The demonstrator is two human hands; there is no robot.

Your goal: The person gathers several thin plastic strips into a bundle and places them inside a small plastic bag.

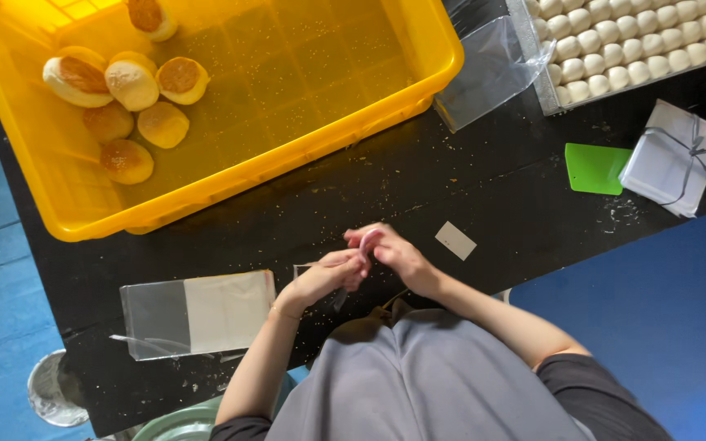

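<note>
Between both hands (367,260), a small pale pink strip (367,241), pinched

Both hands (361,261) meet, apparently pinching.

Small clear bag (367,242) between fingertips

A black table (418,175), dusted with crumbs, carries a yellow crate (304,90) at far left and a tray of pale dough balls (639,49) at far right. A clear bag (492,69) lies between them. A green scraper (596,169) and a tied bundle of bags (672,157) lie right; a small white card (455,240) sits mid-table; a stack of clear bags (198,314) lies near left.
</note>
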